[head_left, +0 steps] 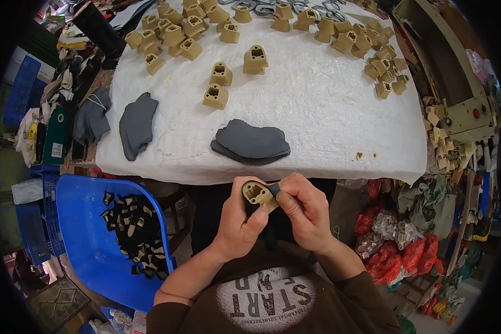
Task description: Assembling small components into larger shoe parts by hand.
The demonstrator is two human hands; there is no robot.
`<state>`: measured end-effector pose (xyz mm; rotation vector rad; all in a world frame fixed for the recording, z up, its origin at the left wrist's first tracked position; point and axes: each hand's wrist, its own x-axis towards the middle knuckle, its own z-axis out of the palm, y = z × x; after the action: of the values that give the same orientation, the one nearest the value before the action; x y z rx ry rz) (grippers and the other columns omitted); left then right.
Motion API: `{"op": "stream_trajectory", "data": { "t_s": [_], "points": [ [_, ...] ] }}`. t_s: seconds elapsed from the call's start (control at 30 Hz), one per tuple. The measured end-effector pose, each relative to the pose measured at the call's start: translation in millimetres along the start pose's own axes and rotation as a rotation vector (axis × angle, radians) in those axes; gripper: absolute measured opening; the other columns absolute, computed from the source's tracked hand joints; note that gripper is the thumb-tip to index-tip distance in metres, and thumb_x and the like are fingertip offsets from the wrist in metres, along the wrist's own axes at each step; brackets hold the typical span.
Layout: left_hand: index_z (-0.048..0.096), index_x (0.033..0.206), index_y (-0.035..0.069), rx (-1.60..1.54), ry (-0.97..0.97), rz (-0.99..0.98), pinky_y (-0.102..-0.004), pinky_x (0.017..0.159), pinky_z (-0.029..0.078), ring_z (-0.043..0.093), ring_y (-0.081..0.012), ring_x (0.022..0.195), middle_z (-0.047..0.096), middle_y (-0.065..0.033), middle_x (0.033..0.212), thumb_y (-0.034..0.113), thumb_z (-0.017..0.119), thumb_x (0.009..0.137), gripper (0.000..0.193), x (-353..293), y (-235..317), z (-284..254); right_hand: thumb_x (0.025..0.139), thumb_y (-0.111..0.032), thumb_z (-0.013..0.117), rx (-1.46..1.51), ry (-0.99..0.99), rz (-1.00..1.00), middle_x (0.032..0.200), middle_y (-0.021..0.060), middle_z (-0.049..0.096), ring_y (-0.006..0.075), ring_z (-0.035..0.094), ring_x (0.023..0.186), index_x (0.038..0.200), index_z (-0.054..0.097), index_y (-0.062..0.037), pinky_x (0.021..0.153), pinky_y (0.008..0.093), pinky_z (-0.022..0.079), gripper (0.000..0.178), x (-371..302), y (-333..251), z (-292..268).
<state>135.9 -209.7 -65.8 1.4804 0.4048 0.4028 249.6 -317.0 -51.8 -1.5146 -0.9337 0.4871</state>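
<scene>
Just off the table's near edge, my left hand (238, 218) is closed round a tan, hollow shoe heel (257, 193), its cavity and holes facing up. A dark grey piece of covering material (274, 188) lies against the heel's right side. My right hand (306, 210) pinches that piece between thumb and fingers. Straight ahead on the table lies a stack of dark grey cut pieces (250, 140). Another dark stack (137, 127) rests to its left, and a tied bundle (93, 116) sits at the table's left edge. Beyond them stand three loose tan heels (221, 74).
A white woven sheet (317, 111) covers the table. Many tan heels (172, 35) cluster along its far side and far right (384, 64). A blue basin (83, 222) holds dark-covered heels (136, 234) at my left. Red bags (384, 264) lie right; a machine (445, 72) stands beside the table.
</scene>
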Motion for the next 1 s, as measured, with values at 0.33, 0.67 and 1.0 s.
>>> {"op": "stream_trajectory", "data": {
  "t_s": [0.33,0.67,1.0],
  "points": [
    [0.037,0.112,0.000,0.213,0.122,0.076,-0.0334,0.072,0.045,0.056,-0.0226,0.080,0.055,-0.0142,0.091,0.023,0.051,0.091,0.034,4,-1,2,0.077,0.006,0.058,-0.276,0.053,-0.264,0.097,0.0193,0.057,0.0299,0.056,0.080,0.106,0.057,0.0049,0.067,0.0332,0.048,0.030,-3,3,19],
    [0.029,0.133,0.001,-0.148,-0.010,-0.094,-0.0214,0.068,0.039,0.046,-0.0094,0.077,0.048,-0.0028,0.090,0.046,0.034,0.097,0.058,4,-9,-9,0.074,-0.010,0.065,-0.463,-0.289,-0.250,0.112,0.0143,0.054,0.0287,0.054,0.091,0.117,0.054,-0.0010,0.086,0.0423,0.037,0.045,5,-17,-10],
    [0.016,0.141,-0.005,-0.263,-0.249,-0.008,-0.0217,0.074,0.041,0.050,-0.0113,0.089,0.049,-0.0132,0.114,0.050,0.033,0.094,0.074,6,-5,5,0.069,-0.007,0.076,0.468,-0.440,0.394,0.111,0.0098,0.059,0.0170,0.055,0.106,0.130,0.046,-0.0008,0.095,0.0318,0.040,0.068,21,11,-33]
  ]
}}
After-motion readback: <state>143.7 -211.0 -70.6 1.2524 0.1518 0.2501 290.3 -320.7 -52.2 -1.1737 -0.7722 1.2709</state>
